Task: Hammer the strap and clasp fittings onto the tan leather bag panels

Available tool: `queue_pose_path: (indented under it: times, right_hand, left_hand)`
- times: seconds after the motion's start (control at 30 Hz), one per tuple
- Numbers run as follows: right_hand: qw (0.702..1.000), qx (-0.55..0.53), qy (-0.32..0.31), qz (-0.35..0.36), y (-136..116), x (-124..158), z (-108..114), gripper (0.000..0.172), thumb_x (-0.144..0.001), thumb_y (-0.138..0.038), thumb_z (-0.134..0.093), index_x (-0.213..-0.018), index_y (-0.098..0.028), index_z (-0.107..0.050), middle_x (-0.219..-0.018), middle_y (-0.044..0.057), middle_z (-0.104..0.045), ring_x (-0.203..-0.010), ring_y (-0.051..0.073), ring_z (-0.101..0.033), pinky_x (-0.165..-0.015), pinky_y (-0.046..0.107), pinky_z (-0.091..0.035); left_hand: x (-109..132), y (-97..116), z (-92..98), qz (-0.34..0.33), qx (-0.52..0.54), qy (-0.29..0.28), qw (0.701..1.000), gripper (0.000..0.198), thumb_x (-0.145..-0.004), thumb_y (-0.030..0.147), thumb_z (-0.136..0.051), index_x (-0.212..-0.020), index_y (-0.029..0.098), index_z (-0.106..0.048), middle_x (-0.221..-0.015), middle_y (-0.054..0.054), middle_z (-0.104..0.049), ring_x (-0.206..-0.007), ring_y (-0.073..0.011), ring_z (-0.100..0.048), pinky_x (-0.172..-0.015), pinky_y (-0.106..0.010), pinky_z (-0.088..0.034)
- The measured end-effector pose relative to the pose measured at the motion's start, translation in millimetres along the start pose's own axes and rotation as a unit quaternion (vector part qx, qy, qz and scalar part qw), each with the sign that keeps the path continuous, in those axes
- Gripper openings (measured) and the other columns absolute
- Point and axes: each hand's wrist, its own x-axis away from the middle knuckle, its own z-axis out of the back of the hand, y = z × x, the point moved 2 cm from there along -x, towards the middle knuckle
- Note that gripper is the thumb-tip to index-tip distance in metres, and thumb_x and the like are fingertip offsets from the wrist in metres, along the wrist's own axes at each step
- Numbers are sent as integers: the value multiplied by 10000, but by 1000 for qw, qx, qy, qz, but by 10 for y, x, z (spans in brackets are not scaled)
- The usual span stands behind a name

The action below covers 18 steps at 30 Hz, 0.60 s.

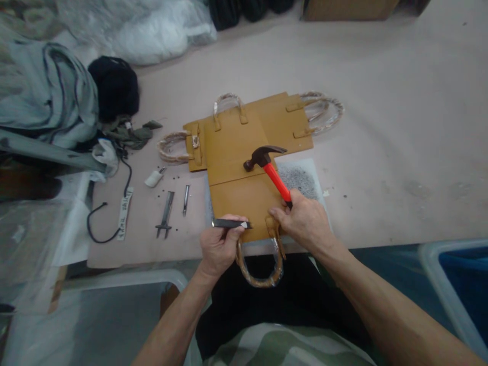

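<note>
My right hand (305,217) is closed around the lower handle of a claw hammer (275,175) with a dark head and red grip. The hammer head hangs over the tan leather bag panels (240,157). In my left hand (221,246) is a dark metal punch (231,223), gripped by thumb and fingers and lying nearly level, its tip to the right. Both hands are at the near panel, beside a plastic-wrapped bag handle (263,282) that hangs past the table edge. Under the panels lies a white board (314,178) with a speckled black surface.
Left on the table (400,127) lie a two-pronged punch (165,216), a slim metal punch (186,200), a small white-handled tool (154,178) and a cord with a tag (124,213). Cloth (49,96) is piled behind. Plastic bins (168,274) flank my lap.
</note>
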Motion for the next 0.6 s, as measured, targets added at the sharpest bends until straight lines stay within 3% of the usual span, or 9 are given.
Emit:
queue_pose_path:
  times: [0.33,0.6]
  right_hand:
    - [999,-33,13,-18,-21,2,35,266,-838,-441,-707,-911,-220,-578,-782,14,-680,-705,204,-622,-624,298,-341]
    - [996,-73,43,8,-18,25,40,251,-794,-403,-719,-870,-208,-580,-745,2,-653,-676,179,-583,-618,285,-370]
  left_hand:
    - [-40,39,8,-47,-39,11,998,113,-926,173,-659,-1011,156,-732,-960,-60,-802,-888,-172,-773,-834,-271,-639]
    - [-54,5,-13,-26,8,11,1000,106,-917,207,-673,-968,152,-748,-938,-62,-798,-861,-181,-770,-797,-281,-654]
